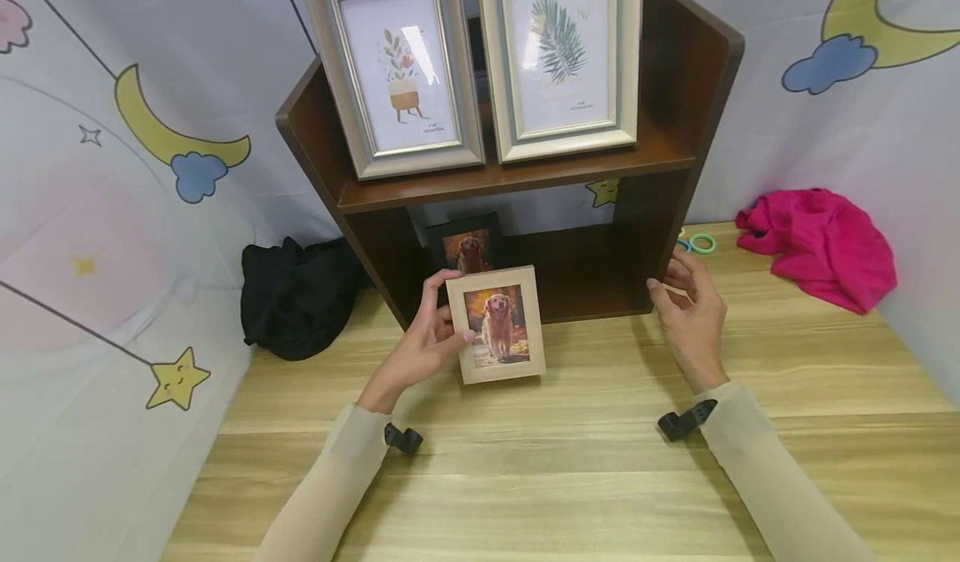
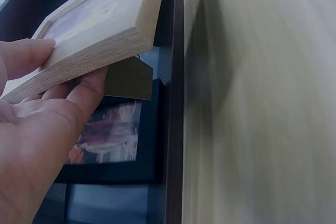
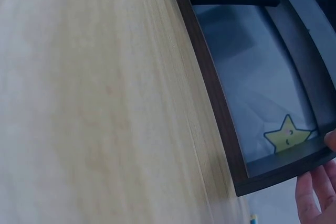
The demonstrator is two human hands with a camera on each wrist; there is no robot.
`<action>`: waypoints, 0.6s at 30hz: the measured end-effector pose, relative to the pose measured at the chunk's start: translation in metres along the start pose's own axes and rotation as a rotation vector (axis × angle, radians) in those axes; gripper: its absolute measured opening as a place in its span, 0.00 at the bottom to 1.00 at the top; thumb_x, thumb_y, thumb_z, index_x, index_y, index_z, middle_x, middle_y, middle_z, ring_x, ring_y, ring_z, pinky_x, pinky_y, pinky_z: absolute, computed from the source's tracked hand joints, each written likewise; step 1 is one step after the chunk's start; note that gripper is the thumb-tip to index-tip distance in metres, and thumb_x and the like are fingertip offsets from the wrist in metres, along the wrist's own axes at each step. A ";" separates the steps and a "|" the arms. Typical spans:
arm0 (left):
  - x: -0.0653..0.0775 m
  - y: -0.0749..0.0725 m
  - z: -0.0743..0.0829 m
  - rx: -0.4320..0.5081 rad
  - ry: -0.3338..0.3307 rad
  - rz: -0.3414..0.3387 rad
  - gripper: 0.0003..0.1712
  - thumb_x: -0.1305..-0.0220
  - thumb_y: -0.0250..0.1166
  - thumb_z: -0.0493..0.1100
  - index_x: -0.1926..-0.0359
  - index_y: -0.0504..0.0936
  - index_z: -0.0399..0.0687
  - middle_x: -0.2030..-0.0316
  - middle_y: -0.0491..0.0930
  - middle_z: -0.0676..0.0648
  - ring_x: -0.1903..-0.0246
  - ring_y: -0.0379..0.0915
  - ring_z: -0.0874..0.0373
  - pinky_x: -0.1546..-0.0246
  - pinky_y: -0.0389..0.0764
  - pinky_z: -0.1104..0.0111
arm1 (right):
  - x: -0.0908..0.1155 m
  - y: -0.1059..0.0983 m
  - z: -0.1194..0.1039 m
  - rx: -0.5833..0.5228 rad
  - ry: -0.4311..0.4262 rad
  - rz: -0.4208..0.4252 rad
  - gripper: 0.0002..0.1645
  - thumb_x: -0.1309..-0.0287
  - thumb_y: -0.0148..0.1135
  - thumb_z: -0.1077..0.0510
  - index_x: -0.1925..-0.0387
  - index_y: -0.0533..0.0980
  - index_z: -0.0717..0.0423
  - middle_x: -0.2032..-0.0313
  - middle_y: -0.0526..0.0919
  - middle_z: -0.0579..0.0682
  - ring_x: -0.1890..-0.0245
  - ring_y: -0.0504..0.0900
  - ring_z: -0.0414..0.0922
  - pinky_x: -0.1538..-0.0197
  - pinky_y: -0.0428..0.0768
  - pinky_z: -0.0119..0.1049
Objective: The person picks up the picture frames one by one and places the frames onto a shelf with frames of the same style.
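My left hand [image 1: 427, 341] grips a light wooden photo frame [image 1: 498, 324] with a golden dog picture by its left edge, upright in front of the dark brown shelf unit [image 1: 675, 87]. In the left wrist view the thumb and fingers [image 2: 31, 103] pinch the wooden frame [image 2: 100, 30]. A black frame [image 1: 467, 245] with a dog photo stands in the lower shelf compartment behind it. My right hand [image 1: 690, 312] touches the shelf's lower right side panel with loosely bent fingers; its fingertips [image 3: 315, 192] show at the shelf corner [image 3: 283, 174].
Two large silver frames [image 1: 401, 70] [image 1: 562, 53] with plant prints stand on the upper shelf. A black bag [image 1: 296, 295] lies left of the shelf, a pink cloth [image 1: 821, 245] at the right, with green and blue rings [image 1: 697, 243] near it. The wooden table [image 1: 570, 470] spreads in front.
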State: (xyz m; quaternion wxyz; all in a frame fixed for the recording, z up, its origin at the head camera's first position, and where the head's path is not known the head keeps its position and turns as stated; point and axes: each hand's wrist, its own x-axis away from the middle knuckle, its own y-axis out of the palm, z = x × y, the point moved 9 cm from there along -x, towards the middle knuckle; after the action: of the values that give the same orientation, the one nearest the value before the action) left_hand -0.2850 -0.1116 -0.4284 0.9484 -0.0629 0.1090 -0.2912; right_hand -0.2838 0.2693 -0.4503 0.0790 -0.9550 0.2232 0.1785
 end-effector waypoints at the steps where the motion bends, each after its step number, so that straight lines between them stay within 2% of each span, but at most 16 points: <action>1: -0.003 0.001 0.000 -0.006 -0.004 0.003 0.48 0.22 0.60 0.30 0.19 0.42 0.67 0.39 0.77 0.30 0.63 0.86 0.55 0.63 0.86 0.64 | 0.000 0.000 0.000 0.001 -0.001 -0.002 0.31 0.33 0.71 0.64 0.31 0.79 0.47 0.48 0.87 0.38 0.51 0.85 0.34 0.49 0.83 0.20; 3: -0.009 0.002 0.000 -0.014 -0.008 0.008 0.48 0.22 0.60 0.32 0.19 0.42 0.66 0.41 0.79 0.33 0.67 0.83 0.56 0.65 0.83 0.65 | 0.000 0.001 0.001 -0.002 -0.003 -0.004 0.31 0.33 0.71 0.65 0.31 0.79 0.48 0.48 0.87 0.38 0.51 0.85 0.33 0.49 0.83 0.20; 6: -0.019 0.005 0.000 -0.010 -0.004 0.011 0.48 0.22 0.61 0.33 0.18 0.42 0.67 0.41 0.78 0.35 0.67 0.81 0.55 0.65 0.83 0.64 | 0.000 0.001 0.000 -0.012 -0.008 -0.007 0.31 0.34 0.71 0.66 0.31 0.79 0.49 0.49 0.87 0.39 0.51 0.85 0.34 0.49 0.84 0.21; 10: -0.032 0.010 0.000 -0.010 -0.005 0.006 0.49 0.22 0.62 0.32 0.18 0.43 0.69 0.40 0.78 0.34 0.58 0.86 0.50 0.57 0.88 0.62 | 0.001 0.003 -0.001 -0.018 -0.021 -0.014 0.30 0.34 0.71 0.66 0.32 0.79 0.50 0.49 0.87 0.40 0.51 0.85 0.34 0.49 0.84 0.20; 11: -0.036 0.011 0.000 -0.021 -0.001 0.002 0.49 0.22 0.62 0.32 0.18 0.43 0.68 0.41 0.78 0.34 0.61 0.85 0.47 0.58 0.87 0.60 | 0.001 0.003 -0.001 -0.019 -0.024 -0.014 0.30 0.33 0.71 0.66 0.32 0.79 0.50 0.49 0.87 0.40 0.51 0.85 0.34 0.49 0.84 0.20; 14: -0.048 0.017 0.001 -0.034 0.007 -0.013 0.49 0.22 0.61 0.31 0.18 0.43 0.68 0.41 0.79 0.35 0.63 0.84 0.47 0.61 0.86 0.56 | 0.001 0.002 -0.002 -0.016 -0.030 -0.015 0.29 0.33 0.71 0.65 0.32 0.79 0.50 0.49 0.87 0.40 0.51 0.85 0.34 0.49 0.84 0.20; 16: -0.056 0.021 0.001 -0.042 0.011 -0.025 0.48 0.22 0.60 0.31 0.18 0.43 0.71 0.42 0.79 0.37 0.69 0.80 0.50 0.65 0.82 0.56 | 0.000 0.001 -0.002 -0.009 -0.030 -0.012 0.29 0.33 0.71 0.65 0.32 0.79 0.50 0.48 0.87 0.41 0.51 0.85 0.33 0.49 0.84 0.19; 18: -0.064 0.026 0.001 -0.040 0.008 -0.034 0.48 0.21 0.60 0.32 0.20 0.45 0.77 0.46 0.80 0.38 0.77 0.74 0.57 0.72 0.78 0.59 | 0.000 0.000 -0.003 -0.005 -0.029 -0.008 0.29 0.33 0.71 0.65 0.32 0.79 0.50 0.49 0.87 0.40 0.51 0.85 0.33 0.49 0.83 0.19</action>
State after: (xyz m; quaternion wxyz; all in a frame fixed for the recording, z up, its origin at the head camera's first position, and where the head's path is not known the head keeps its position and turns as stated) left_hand -0.3222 -0.0544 -0.4216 0.9413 -0.0825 0.1175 -0.3055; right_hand -0.2827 0.2683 -0.4476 0.0808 -0.9535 0.2175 0.1925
